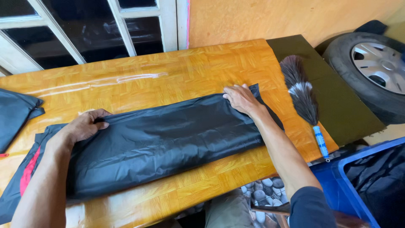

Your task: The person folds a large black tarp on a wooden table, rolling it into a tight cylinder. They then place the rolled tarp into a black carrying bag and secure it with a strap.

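A: Where are your hands right now?

B: Both lie on the black folded garment [164,141], a long, shiny strip of fabric stretched across the wooden table [139,84]. Your left hand [86,124] is at its 9 o'clock end, fingers curled together and pinching the top edge. Your right hand [240,98] is at its 2 o'clock corner, palm down, fingers side by side and pressed flat on the cloth.

A: What surrounds the garment?

B: A red lining [28,173] peeks out at 8 o'clock, under your left forearm. Another dark cloth [17,114] lies apart at the table's 9 o'clock edge. At 3 o'clock, just beside your right hand, a feather duster [301,93] with a blue handle rests partly on a dark board [337,105]. Beyond it, at 2 o'clock, a car tyre [371,71] leans. A blue bin [337,185] holding dark fabric sits at 4 o'clock.
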